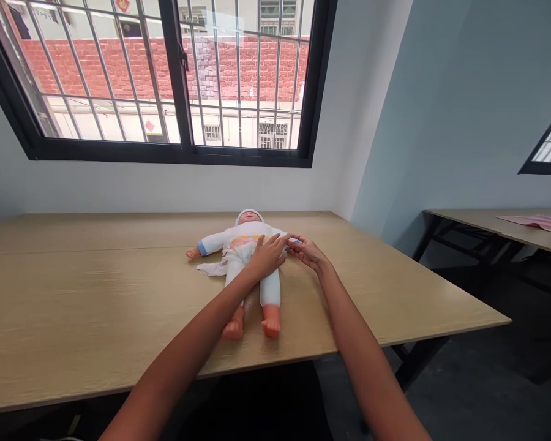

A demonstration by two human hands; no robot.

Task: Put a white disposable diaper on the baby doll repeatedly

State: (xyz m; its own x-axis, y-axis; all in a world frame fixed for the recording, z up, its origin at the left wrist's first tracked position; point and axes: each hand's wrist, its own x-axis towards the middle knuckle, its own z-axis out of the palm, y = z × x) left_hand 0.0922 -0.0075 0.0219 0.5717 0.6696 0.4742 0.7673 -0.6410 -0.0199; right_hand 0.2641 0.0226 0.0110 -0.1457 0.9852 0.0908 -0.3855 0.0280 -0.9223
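Observation:
A baby doll lies on its back on the table, head toward the window and bare feet toward me. It wears a white cap, a white long-sleeved top with blue cuffs, and white trousers. Loose whitish cloth bunches at its waist and trails out on the left. My left hand rests on the doll's waist, fingers spread. At the doll's arm on the right, my right hand has its fingers curled around the sleeve end by the blue cuff. My fingers partly hide that cuff and the doll's hand.
The light wood table reaches back to the wall, its front edge near me and its right corner jutting out. Above it is a barred, dark-framed window. A second table with a pink cloth stands at right.

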